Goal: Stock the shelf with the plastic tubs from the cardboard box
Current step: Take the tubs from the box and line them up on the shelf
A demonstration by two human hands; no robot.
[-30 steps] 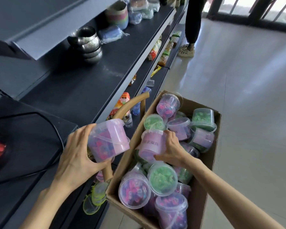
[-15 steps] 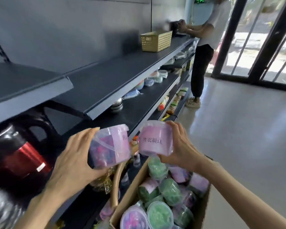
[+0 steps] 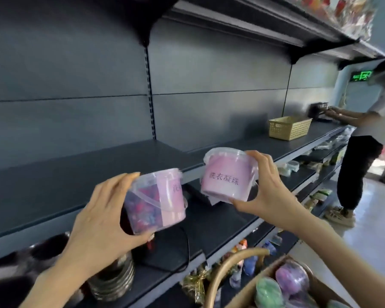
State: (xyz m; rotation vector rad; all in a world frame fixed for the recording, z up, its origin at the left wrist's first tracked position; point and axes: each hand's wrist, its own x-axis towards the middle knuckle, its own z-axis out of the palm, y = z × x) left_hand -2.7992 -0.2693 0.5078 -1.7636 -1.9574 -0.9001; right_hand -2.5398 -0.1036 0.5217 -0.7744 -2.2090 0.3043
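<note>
My left hand [image 3: 98,218] grips a clear plastic tub [image 3: 156,198] with a pink label and purple pieces inside. My right hand [image 3: 269,192] holds a second pink-labelled tub [image 3: 227,176] by its top and base. Both tubs hang upright in the air just in front of the dark shelf [image 3: 76,178], near its front edge. The cardboard box [image 3: 320,292] sits at the bottom right, with purple and green tubs [image 3: 291,278] showing inside it.
A yellow basket [image 3: 289,127] stands further right on the same shelf. Another person [image 3: 362,156] works at the far end of the aisle. Stacked metal bowls [image 3: 113,278] and a black cable lie on the lower shelf. A wicker handle [image 3: 229,267] arches beside the box.
Both hands have lifted the tubs from box height up to the level of the middle shelf. The view has tilted upward, so the box has dropped to the bottom corner.
</note>
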